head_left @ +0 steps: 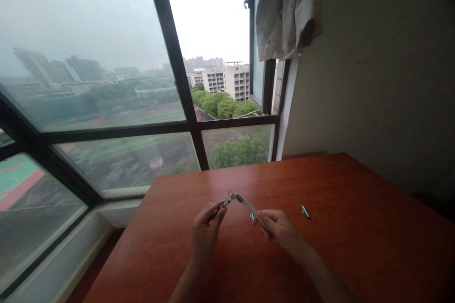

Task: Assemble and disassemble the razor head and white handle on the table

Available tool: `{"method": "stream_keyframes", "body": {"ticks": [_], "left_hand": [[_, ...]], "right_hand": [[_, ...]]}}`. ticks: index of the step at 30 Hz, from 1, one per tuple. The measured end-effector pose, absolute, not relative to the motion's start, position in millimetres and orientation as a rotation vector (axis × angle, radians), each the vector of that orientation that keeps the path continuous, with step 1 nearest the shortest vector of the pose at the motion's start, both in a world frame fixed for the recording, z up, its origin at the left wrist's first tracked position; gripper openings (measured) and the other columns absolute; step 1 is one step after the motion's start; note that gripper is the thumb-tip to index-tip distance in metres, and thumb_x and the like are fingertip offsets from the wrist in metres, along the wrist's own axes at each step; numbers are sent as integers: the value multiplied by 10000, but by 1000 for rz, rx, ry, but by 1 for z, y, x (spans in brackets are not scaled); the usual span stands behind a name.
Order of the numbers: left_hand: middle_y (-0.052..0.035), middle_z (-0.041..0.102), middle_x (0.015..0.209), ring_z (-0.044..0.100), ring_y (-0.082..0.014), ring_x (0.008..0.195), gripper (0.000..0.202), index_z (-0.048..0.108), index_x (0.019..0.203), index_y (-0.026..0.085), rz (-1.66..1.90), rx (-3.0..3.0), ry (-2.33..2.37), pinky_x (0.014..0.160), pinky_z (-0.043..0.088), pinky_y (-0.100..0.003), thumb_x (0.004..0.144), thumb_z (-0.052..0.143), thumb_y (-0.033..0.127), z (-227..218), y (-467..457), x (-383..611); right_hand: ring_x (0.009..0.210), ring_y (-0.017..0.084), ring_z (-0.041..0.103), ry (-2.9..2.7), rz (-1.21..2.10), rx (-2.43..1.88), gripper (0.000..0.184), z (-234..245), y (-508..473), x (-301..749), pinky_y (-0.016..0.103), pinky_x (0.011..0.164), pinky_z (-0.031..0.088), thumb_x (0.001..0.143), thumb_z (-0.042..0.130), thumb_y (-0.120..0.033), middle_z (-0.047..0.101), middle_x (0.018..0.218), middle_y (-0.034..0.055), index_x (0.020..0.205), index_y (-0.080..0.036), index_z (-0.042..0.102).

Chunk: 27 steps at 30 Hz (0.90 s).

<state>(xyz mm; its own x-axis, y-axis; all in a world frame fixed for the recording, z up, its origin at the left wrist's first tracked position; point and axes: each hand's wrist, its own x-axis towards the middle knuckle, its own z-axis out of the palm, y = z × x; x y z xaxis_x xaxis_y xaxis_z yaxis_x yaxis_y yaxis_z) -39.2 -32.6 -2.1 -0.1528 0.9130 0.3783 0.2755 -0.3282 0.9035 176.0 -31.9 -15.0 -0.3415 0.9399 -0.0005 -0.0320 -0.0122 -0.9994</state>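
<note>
My left hand [208, 227] is closed on a slim dark-and-silver tool [224, 202] with a small shiny metal head; its exact kind is too small to make out. My right hand [279, 228] grips a long pale stick [253, 211] with a dark end. The two tips meet or nearly meet in front of me, above the table; I cannot tell whether they touch. Beside my right fingertips a small teal piece [251, 217] shows, partly hidden. To the right, a short teal-and-dark pen-like object [305, 211] lies on the reddish-brown wooden table [355, 246].
Behind the table stand dark-framed windows [195, 125], with one pane open at the right. A pale patterned curtain [287, 9] hangs above that side. A plain wall [355, 80] rises on the right, and a low ledge [117, 210] runs along the left.
</note>
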Motion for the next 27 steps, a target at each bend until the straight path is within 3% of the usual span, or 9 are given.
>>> {"method": "stream_keyframes", "body": {"ticks": [17, 27], "left_hand": [[-78, 708, 866, 635, -196, 799, 207, 735, 934, 153, 1505, 1625, 1323, 690, 494, -248, 795, 657, 286, -5, -33, -37], [-54, 669, 726, 592, -176, 678, 253, 746, 887, 145, 1347, 1623, 1274, 585, 468, -233, 793, 646, 356, -6, -33, -34]], "right_hand": [[373, 51, 296, -1420, 1460, -1010, 494, -17, -33, 175, 188, 361, 195, 858, 490, -582, 435, 475, -58, 827, -117, 652], [373, 50, 294, -1402, 1476, -996, 484, -15, -31, 176, 186, 363, 195, 860, 489, -576, 438, 469, -56, 803, -120, 640]]}}
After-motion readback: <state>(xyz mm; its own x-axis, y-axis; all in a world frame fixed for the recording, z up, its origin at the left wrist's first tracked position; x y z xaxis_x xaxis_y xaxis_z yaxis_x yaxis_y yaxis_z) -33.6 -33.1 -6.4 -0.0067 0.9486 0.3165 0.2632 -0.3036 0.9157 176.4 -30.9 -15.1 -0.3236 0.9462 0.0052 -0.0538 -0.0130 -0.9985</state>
